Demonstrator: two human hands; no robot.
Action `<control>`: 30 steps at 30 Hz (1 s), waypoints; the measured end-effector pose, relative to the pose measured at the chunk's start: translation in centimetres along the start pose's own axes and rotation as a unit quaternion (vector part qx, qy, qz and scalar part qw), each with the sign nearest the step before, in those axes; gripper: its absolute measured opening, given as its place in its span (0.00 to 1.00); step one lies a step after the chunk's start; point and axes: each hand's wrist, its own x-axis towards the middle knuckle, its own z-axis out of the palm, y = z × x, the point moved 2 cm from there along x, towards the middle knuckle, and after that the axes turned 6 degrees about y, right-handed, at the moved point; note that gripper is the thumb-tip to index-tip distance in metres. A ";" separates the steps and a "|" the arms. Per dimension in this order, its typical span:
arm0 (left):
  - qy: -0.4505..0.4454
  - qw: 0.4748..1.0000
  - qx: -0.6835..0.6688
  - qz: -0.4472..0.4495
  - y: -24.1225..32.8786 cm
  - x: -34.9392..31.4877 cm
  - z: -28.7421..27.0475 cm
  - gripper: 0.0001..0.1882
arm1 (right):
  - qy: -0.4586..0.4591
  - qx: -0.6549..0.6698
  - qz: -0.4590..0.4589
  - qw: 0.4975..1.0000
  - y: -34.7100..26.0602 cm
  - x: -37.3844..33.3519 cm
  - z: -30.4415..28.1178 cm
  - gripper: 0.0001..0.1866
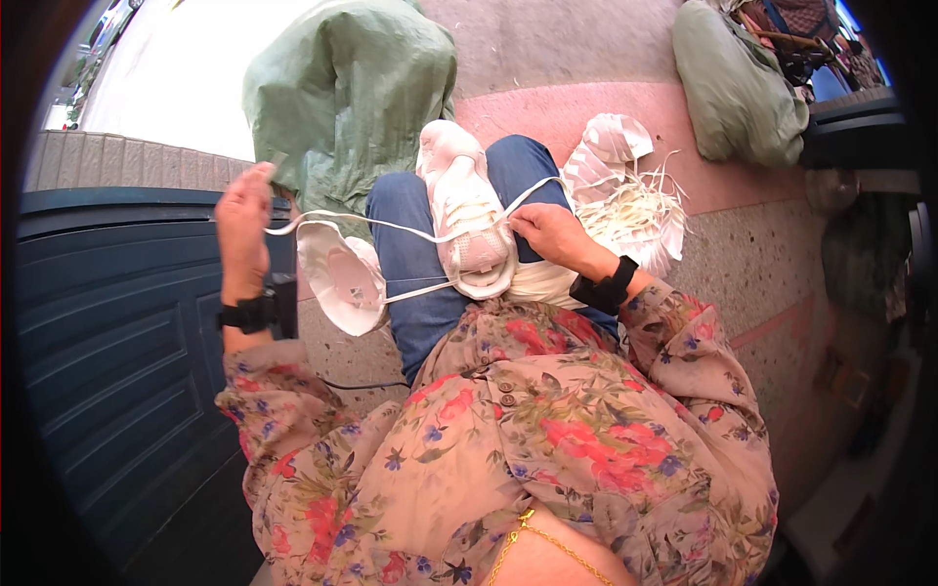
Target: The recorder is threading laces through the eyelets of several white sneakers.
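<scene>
A white shoe upper (459, 181) lies lengthwise between my knees, toe end away from me. A white shoelace (391, 227) runs from its lacing area out to the left. My left hand (244, 220) is raised at the left, closed on that lace. At the right edge of the upper, the fingers of my right hand (552, 234) are pinched on a lace that loops up over my right knee. A second white shoe upper (344, 278) hangs beside my left leg, joined to the first by a thin strand.
Right of my knees lie more white uppers (611, 146) and a bundle of loose cream laces (635, 215). A green sack (342, 98) stands ahead on the left, another green sack (733, 88) at the far right. A dark blue panelled door (127, 313) borders my left.
</scene>
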 end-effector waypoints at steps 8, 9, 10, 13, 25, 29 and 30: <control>-0.250 0.963 0.096 -0.019 -8.6 -11.4 10.5 0.11 | 0.023 -0.090 -0.060 0.994 -1.2 0.8 0.6 0.10; -0.250 0.963 0.096 -0.020 -8.7 -11.4 10.5 0.11 | 0.025 -0.100 -0.067 0.992 -1.4 0.8 0.6 0.09; -0.251 0.960 0.123 -0.018 -8.7 -11.4 10.4 0.10 | 0.024 -0.100 -0.067 0.992 -1.5 0.9 0.4 0.09; -0.236 0.959 0.156 0.000 -8.8 -11.4 10.5 0.09 | -0.022 -0.171 -0.132 0.976 -1.7 0.8 0.4 0.08; -0.084 0.902 0.329 0.266 -7.6 -11.5 12.4 0.03 | 0.101 -0.181 -0.184 0.961 -2.4 1.0 -0.3 0.10; -0.093 0.874 0.369 0.301 -7.6 -11.7 12.9 0.03 | 0.120 -0.199 -0.179 0.956 -2.4 0.6 -0.1 0.09; -0.104 0.856 0.382 0.332 -7.4 -11.7 13.1 0.03 | 0.122 -0.195 -0.185 0.955 -2.3 0.3 -0.1 0.09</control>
